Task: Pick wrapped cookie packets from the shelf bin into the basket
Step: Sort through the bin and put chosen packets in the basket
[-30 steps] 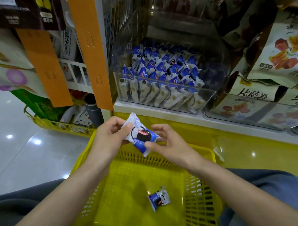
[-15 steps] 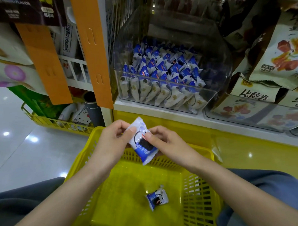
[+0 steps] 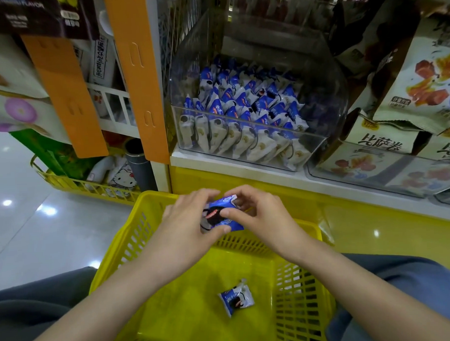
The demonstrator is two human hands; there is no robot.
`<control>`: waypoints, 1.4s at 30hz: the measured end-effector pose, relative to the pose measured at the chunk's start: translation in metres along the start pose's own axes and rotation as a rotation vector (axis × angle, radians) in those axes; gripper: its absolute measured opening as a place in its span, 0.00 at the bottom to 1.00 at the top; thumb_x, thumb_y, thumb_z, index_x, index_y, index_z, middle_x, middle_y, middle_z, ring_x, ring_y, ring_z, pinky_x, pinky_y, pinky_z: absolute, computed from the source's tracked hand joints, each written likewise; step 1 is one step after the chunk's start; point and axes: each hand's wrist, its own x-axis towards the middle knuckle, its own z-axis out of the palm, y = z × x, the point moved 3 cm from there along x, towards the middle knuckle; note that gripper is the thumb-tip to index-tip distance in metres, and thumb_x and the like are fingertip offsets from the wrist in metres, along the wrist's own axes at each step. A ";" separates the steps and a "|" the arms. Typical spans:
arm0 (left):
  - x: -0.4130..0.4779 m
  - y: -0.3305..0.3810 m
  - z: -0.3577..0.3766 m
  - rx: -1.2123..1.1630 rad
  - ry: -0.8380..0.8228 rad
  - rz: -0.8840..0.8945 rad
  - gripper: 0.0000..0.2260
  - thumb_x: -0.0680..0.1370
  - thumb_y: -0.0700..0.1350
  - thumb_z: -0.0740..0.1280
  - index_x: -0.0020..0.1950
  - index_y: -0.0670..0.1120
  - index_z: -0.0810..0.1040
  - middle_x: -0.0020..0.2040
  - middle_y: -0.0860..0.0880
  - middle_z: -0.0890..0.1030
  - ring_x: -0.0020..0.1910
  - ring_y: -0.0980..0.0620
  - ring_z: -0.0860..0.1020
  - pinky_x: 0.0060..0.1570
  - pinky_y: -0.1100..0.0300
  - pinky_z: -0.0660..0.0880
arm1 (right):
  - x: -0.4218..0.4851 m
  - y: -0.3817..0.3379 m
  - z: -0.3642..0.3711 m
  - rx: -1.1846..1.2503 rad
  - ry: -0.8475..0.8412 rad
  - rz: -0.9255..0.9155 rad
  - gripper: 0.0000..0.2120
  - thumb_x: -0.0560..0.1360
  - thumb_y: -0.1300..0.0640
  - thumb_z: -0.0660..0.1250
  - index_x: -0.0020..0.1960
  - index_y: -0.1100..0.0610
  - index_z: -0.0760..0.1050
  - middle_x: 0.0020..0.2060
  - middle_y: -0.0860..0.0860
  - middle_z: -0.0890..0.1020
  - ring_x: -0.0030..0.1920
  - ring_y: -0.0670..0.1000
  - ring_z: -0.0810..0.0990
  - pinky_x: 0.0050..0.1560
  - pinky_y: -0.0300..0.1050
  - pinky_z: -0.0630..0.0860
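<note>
both hands meet over the far end of the yellow basket (image 3: 133,231), just below the shelf edge. left hand (image 3: 185,223): bare forearm runs up from lower left twd centre, back of hand to the camera. its fingers curl over the top of a blue & white cookie pkt (image 3: 218,217), w/ the thumb pressed along its lower edge. right hand (image 3: 257,215): forearm runs up from lower right, wrist bent inward. its thumb lies across the pkt's front & the index finger hooks over the top right corner. the other fingers are curled behind, tips not visible. so both hands grip the same pkt, pinched btwn them. it's held in the air above the basket's far wall, not touching it. the pkt is tilted & partly hidden by the left fingers.

a second pkt (image 3: 236,300) lies flat on the basket floor, nearer the right wall, well apart from the hands. grey-blue trouser legs show either side of the basket.

above, the clear shelf bin (image 3: 326,93) sits on the white shelf & holds rows of the same pkts (image 3: 242,113), standing on edge & leaning. just right of it are big snack bags (image 3: 421,84). at left, orange strips (image 3: 137,76) hang down, & another yellow basket (image 3: 90,186) w/ goods sits on the floor.
</note>
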 end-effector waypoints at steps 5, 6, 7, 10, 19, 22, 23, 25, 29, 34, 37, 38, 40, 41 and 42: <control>0.001 0.000 0.001 -0.155 -0.033 -0.072 0.13 0.70 0.49 0.73 0.44 0.58 0.69 0.40 0.58 0.76 0.38 0.63 0.75 0.33 0.69 0.68 | 0.002 0.001 0.002 0.210 0.010 0.065 0.06 0.73 0.58 0.69 0.41 0.48 0.76 0.38 0.49 0.82 0.41 0.46 0.80 0.45 0.43 0.76; 0.003 0.000 0.001 -0.217 -0.037 -0.099 0.13 0.70 0.47 0.73 0.43 0.57 0.69 0.39 0.57 0.77 0.36 0.64 0.75 0.32 0.69 0.68 | 0.003 0.001 0.000 0.225 0.011 0.062 0.07 0.74 0.58 0.68 0.39 0.49 0.76 0.36 0.49 0.82 0.39 0.46 0.79 0.44 0.45 0.75; 0.004 0.000 0.001 -0.291 -0.051 -0.123 0.12 0.70 0.46 0.73 0.43 0.55 0.70 0.39 0.56 0.77 0.34 0.64 0.75 0.31 0.70 0.69 | 0.003 0.000 -0.002 0.232 0.010 0.057 0.08 0.75 0.58 0.66 0.37 0.50 0.76 0.34 0.49 0.81 0.37 0.45 0.77 0.41 0.44 0.73; 0.005 0.004 0.005 -0.481 -0.110 -0.161 0.11 0.71 0.42 0.72 0.45 0.51 0.70 0.39 0.53 0.77 0.31 0.65 0.74 0.31 0.71 0.70 | 0.003 -0.002 -0.004 0.251 0.024 0.067 0.11 0.77 0.57 0.63 0.36 0.55 0.76 0.31 0.50 0.78 0.33 0.45 0.73 0.37 0.42 0.69; 0.006 -0.001 0.009 -0.953 -0.001 -0.495 0.10 0.78 0.47 0.63 0.57 0.46 0.68 0.43 0.49 0.81 0.34 0.62 0.81 0.33 0.68 0.76 | -0.004 -0.010 0.008 0.556 -0.066 0.047 0.09 0.76 0.64 0.62 0.56 0.60 0.75 0.47 0.51 0.81 0.45 0.44 0.79 0.49 0.39 0.78; 0.006 -0.001 0.015 -0.789 0.061 -0.483 0.11 0.79 0.46 0.61 0.56 0.46 0.61 0.40 0.53 0.77 0.31 0.63 0.78 0.31 0.71 0.72 | -0.004 -0.006 0.009 0.456 0.062 0.048 0.08 0.74 0.63 0.67 0.48 0.50 0.77 0.44 0.49 0.82 0.46 0.47 0.80 0.51 0.46 0.78; 0.006 -0.002 0.017 -0.735 0.077 -0.467 0.11 0.78 0.45 0.62 0.56 0.47 0.61 0.40 0.54 0.75 0.33 0.62 0.77 0.32 0.69 0.72 | -0.005 -0.004 0.008 0.400 0.107 0.049 0.09 0.73 0.61 0.68 0.46 0.47 0.76 0.43 0.47 0.82 0.45 0.45 0.80 0.50 0.45 0.78; 0.004 -0.002 0.019 -0.682 0.065 -0.444 0.08 0.78 0.43 0.64 0.52 0.48 0.64 0.42 0.52 0.75 0.38 0.60 0.75 0.36 0.67 0.71 | -0.006 -0.003 0.006 0.264 0.169 0.008 0.10 0.71 0.57 0.71 0.45 0.43 0.74 0.41 0.41 0.81 0.43 0.39 0.79 0.45 0.36 0.77; 0.003 -0.001 0.018 -0.854 -0.108 -0.499 0.07 0.76 0.39 0.65 0.51 0.49 0.72 0.49 0.47 0.80 0.49 0.54 0.78 0.50 0.57 0.74 | -0.009 -0.004 0.005 0.146 0.139 -0.073 0.09 0.72 0.56 0.70 0.47 0.43 0.75 0.43 0.40 0.81 0.45 0.37 0.79 0.42 0.28 0.73; 0.003 0.003 0.015 -1.128 -0.149 -0.494 0.13 0.75 0.34 0.60 0.59 0.40 0.74 0.47 0.42 0.83 0.48 0.46 0.82 0.54 0.46 0.76 | -0.012 -0.008 0.007 0.120 0.100 -0.133 0.10 0.75 0.63 0.65 0.51 0.48 0.77 0.47 0.42 0.79 0.48 0.38 0.78 0.49 0.29 0.72; 0.010 0.011 0.018 -1.338 -0.079 -0.540 0.15 0.77 0.31 0.53 0.61 0.37 0.69 0.48 0.39 0.81 0.46 0.43 0.80 0.45 0.47 0.78 | -0.011 -0.006 0.007 0.075 0.154 -0.108 0.10 0.72 0.59 0.70 0.51 0.47 0.76 0.47 0.42 0.77 0.47 0.39 0.76 0.46 0.30 0.73; 0.012 0.012 0.018 -1.373 -0.042 -0.567 0.15 0.77 0.31 0.51 0.62 0.38 0.68 0.48 0.38 0.79 0.46 0.42 0.78 0.45 0.46 0.76 | -0.011 -0.005 0.007 0.044 0.170 -0.093 0.11 0.71 0.56 0.71 0.52 0.47 0.75 0.47 0.42 0.76 0.46 0.40 0.76 0.45 0.31 0.73; 0.012 0.012 0.019 -1.317 -0.017 -0.556 0.12 0.79 0.34 0.52 0.58 0.40 0.71 0.48 0.40 0.79 0.47 0.43 0.78 0.50 0.45 0.74 | -0.010 -0.004 0.007 -0.004 0.179 -0.078 0.14 0.69 0.52 0.73 0.53 0.48 0.76 0.48 0.42 0.75 0.46 0.41 0.76 0.45 0.33 0.75; 0.010 0.012 0.019 -1.233 -0.030 -0.525 0.10 0.80 0.37 0.54 0.56 0.42 0.73 0.49 0.41 0.80 0.49 0.45 0.79 0.52 0.45 0.74 | -0.010 -0.004 0.008 -0.011 0.175 -0.077 0.15 0.68 0.51 0.73 0.53 0.49 0.76 0.48 0.42 0.75 0.46 0.41 0.76 0.45 0.34 0.75; 0.006 0.012 0.018 -1.139 -0.041 -0.494 0.08 0.80 0.39 0.56 0.54 0.46 0.74 0.49 0.43 0.81 0.50 0.47 0.80 0.55 0.46 0.75 | -0.011 -0.004 0.009 -0.006 0.169 -0.079 0.15 0.68 0.50 0.73 0.54 0.48 0.76 0.48 0.42 0.75 0.47 0.41 0.77 0.46 0.35 0.76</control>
